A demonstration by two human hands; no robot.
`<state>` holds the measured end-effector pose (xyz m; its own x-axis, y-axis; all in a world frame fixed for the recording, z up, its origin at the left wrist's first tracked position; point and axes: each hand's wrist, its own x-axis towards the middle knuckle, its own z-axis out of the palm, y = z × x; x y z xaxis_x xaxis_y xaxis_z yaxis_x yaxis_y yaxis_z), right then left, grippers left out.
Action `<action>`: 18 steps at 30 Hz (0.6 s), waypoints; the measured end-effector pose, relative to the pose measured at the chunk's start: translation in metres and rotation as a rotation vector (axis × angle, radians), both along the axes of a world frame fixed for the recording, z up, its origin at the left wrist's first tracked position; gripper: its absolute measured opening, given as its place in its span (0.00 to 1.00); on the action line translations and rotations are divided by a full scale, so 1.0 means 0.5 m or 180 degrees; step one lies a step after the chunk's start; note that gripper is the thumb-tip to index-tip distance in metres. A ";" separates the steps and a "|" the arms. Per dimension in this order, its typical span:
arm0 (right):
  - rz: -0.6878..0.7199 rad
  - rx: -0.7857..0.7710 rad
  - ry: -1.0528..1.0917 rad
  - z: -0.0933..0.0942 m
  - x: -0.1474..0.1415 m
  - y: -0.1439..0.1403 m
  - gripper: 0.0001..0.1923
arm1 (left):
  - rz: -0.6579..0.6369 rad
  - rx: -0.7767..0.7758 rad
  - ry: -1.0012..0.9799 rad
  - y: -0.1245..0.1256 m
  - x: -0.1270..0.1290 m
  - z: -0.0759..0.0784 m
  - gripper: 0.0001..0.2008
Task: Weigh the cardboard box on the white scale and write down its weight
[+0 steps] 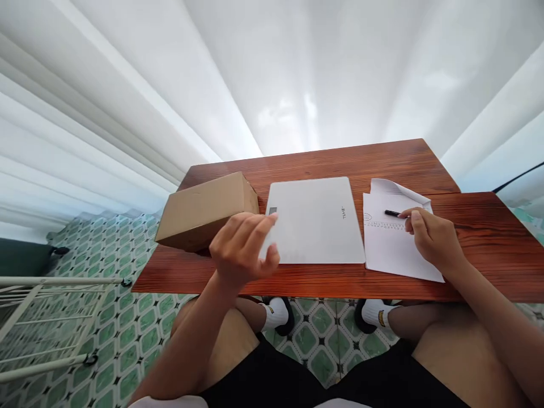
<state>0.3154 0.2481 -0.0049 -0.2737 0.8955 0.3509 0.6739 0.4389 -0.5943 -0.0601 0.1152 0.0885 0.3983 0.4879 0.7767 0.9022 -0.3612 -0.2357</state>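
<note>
The right hand holds a black pen on the white paper sheet; press lightly. The left hand, loosely open and empty, hovers over the flat grey scale.

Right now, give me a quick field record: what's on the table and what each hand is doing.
table: wooden, reddish brown
box: cardboard, closed, at the left end
scale: flat, white, in the middle
paper: white sheet at the right, top corner curled
left hand: raised over the scale's near left corner, holding nothing
right hand: on the paper, holding a black pen
</note>
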 end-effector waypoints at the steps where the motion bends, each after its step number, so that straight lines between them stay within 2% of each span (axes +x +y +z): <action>1: 0.0026 0.0041 -0.0015 0.005 -0.007 -0.002 0.19 | 0.0125 0.0090 -0.0115 -0.007 -0.021 0.002 0.17; 5: 0.0273 0.0194 0.0049 0.038 -0.066 -0.010 0.16 | 0.0639 0.0439 -0.0834 -0.031 -0.098 -0.004 0.14; 10: 0.0735 0.0215 0.0164 0.084 -0.201 -0.018 0.14 | 0.1177 0.0734 -0.1919 -0.058 -0.183 -0.035 0.16; 14: 0.1036 0.0162 0.0511 0.107 -0.324 -0.032 0.12 | 0.1313 0.0949 -0.2934 -0.069 -0.250 -0.065 0.21; 18: 0.1313 -0.0057 0.1012 0.114 -0.438 -0.050 0.16 | 0.1282 0.0795 -0.3893 -0.072 -0.301 -0.085 0.24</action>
<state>0.0964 0.2232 0.0519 -0.4875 0.7423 0.4597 0.2322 0.6177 -0.7514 -0.2104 0.0794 0.0462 -0.7627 0.1978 0.6157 0.6127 -0.0839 0.7859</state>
